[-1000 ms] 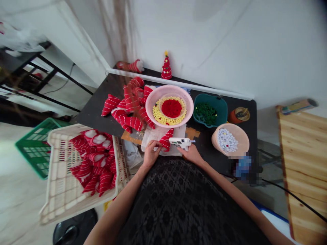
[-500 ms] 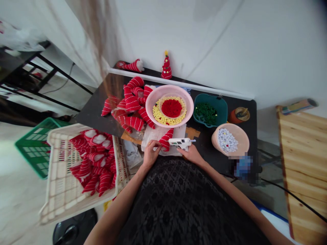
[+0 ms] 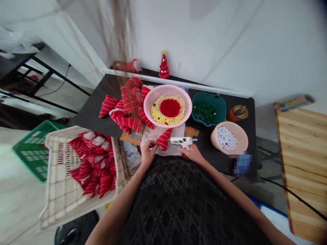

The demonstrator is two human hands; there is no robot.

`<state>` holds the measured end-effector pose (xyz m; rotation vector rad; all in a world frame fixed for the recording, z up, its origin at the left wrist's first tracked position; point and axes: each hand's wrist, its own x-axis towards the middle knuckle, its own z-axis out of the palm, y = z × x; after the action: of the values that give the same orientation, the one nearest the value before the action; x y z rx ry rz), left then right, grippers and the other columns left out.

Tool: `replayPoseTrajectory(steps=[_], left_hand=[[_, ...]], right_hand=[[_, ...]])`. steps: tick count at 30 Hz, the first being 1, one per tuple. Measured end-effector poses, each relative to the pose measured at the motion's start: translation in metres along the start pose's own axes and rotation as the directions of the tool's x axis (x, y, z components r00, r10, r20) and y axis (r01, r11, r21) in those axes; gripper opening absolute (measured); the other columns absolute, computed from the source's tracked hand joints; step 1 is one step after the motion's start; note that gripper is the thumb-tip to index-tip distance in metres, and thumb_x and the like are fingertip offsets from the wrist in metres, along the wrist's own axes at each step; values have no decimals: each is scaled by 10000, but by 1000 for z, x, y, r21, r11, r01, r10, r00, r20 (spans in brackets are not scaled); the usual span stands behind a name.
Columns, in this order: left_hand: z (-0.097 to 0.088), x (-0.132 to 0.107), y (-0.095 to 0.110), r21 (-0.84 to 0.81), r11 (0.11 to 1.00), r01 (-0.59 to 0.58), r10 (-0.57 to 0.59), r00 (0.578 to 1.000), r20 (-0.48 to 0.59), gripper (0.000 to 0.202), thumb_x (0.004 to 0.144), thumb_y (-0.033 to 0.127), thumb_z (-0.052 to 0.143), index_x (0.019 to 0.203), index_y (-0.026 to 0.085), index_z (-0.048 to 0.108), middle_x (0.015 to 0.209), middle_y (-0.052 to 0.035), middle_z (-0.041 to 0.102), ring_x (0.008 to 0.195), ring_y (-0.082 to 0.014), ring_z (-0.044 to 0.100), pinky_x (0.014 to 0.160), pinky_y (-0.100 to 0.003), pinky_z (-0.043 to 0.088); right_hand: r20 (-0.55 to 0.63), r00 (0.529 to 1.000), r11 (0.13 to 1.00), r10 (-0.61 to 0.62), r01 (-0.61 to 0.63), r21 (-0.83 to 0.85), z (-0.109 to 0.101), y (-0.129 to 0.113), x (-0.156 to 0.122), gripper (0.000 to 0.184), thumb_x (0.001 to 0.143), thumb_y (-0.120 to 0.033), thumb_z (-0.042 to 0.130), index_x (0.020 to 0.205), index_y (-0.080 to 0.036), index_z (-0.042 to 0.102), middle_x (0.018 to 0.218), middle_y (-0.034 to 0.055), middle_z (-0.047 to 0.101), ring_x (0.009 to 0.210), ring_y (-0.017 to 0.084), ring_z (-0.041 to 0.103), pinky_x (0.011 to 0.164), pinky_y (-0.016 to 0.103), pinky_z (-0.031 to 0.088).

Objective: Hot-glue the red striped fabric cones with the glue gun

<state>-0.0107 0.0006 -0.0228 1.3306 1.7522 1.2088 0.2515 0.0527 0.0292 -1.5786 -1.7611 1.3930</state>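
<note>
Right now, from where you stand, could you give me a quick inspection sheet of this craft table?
Surface: black table, with a white sheet at the front.
Job's things: hot glue gun, red-and-white striped cone, pink basket of red and yellow pompoms, teal tub of green pompoms, peach bowl of white pompoms.
Clutter: pile of striped cones, crumpled white wrapping.
Hands: right hand holds the gun; left hand is at the cone's base.
Cables: black cable crosses the floor at right.
Surroundings: cream crate of cones, green crate, wooden board.
</note>
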Motion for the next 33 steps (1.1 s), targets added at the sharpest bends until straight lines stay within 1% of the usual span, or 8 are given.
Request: replayPoseTrajectory(steps=[4,9,15,22,28,33], left_hand=[[-1,2,0,-2,1000,21,-21,1000,-1,242,947,368,673,881,136,653,863,-15,675,801,-146,662,759,-333,578],[-1,2,-1,-4,999,34,-34,999,-9,243,947,371,672,890,136,655,864,-15,674,800,-147,663,762,-336,579],[-2,3,-1,-3,999,34,-34,999,-1,238,946,368,674,894,137,657,875,-18,678,816,-151,665,773,-342,579],[-1,3,-1,-2,1000,30,-30,1000,2,240,946,369,673,891,137,655,866,-15,676,796,-146,660,767,-339,577],[-1,2,-3,-2,1000,24,-24,1000,-1,245,948,374,671,890,137,656,868,-17,677,811,-151,664,770,-340,577],[-1,2,-3,7,1000,25,-25,1000,3,245,948,375,671,892,136,655,866,-16,675,801,-148,661,769,-341,576]], right_hand=[[18,1000,1000,0,1,-27,4,-2,1,209,783,-359,730,894,-191,785,943,92,812,935,309,746,869,395,579],[24,1000,999,-5,6,-48,5,-4,4,240,809,-357,719,957,-181,788,999,102,812,967,311,744,904,408,568],[26,1000,998,-2,3,-67,5,-4,5,235,821,-355,719,952,-173,790,995,116,812,978,328,746,879,417,578],[19,1000,997,-9,11,-78,8,-3,5,231,829,-345,726,993,-192,783,1001,106,810,1018,321,740,901,415,578],[10,1000,995,3,-2,-95,9,-3,7,235,830,-346,728,986,-177,780,1003,133,804,1015,337,742,901,429,584],[14,1000,995,1,0,-96,9,-5,6,205,836,-324,726,986,-195,778,988,112,809,1016,325,743,913,423,582]])
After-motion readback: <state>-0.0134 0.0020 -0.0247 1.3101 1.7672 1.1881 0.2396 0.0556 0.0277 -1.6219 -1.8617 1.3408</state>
